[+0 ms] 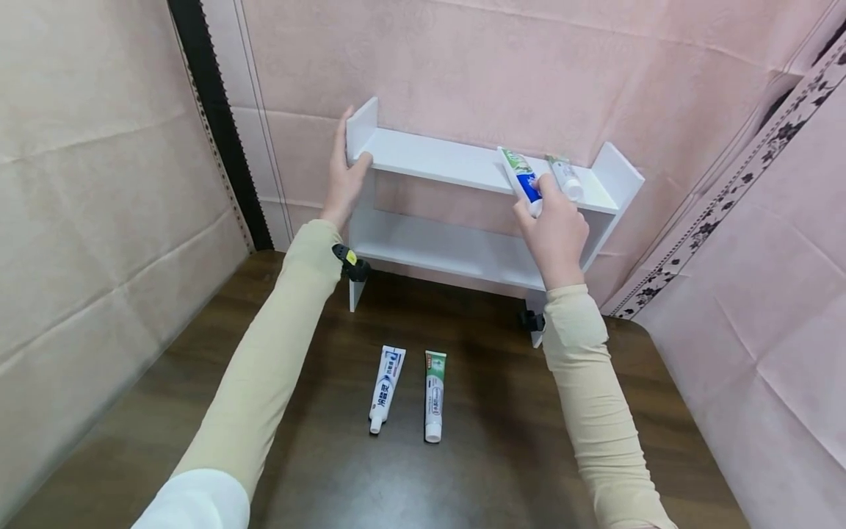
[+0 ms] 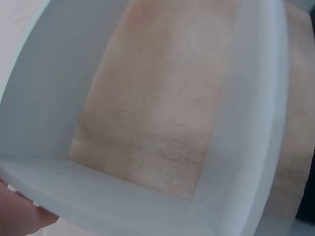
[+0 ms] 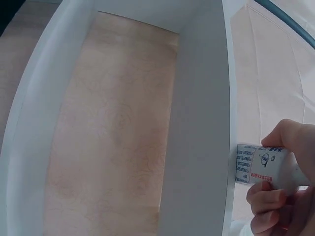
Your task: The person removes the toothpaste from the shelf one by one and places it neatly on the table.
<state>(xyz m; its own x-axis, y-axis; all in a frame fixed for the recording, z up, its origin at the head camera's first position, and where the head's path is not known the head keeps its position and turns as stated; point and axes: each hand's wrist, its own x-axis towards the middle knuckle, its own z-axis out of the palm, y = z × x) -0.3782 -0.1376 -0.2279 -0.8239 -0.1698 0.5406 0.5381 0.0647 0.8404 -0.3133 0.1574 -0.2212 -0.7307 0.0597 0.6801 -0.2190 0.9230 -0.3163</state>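
A white two-tier shelf (image 1: 436, 154) stands at the back of the table. At its upper left end my left hand (image 1: 346, 180) holds the side panel, thumb at the front edge and fingers along the outer face. In the left wrist view only some fingers (image 2: 19, 214) show beside the panel. My right hand (image 1: 555, 228) pinches a green, blue and white toothpaste tube (image 1: 521, 175) near its cap end, its flat end over the top board. Just right of it, a whitish toothpaste tube (image 1: 565, 178) lies on that board, cap toward me.
On the brown table (image 1: 350, 477) lie a blue-and-white toothpaste tube (image 1: 387, 386) and a green-and-white one (image 1: 434, 397), caps toward me. The shelf's lower board (image 1: 449, 246) is below my hands. Pink cloth (image 1: 496, 73) hangs close behind the shelf, with cloth on both sides.
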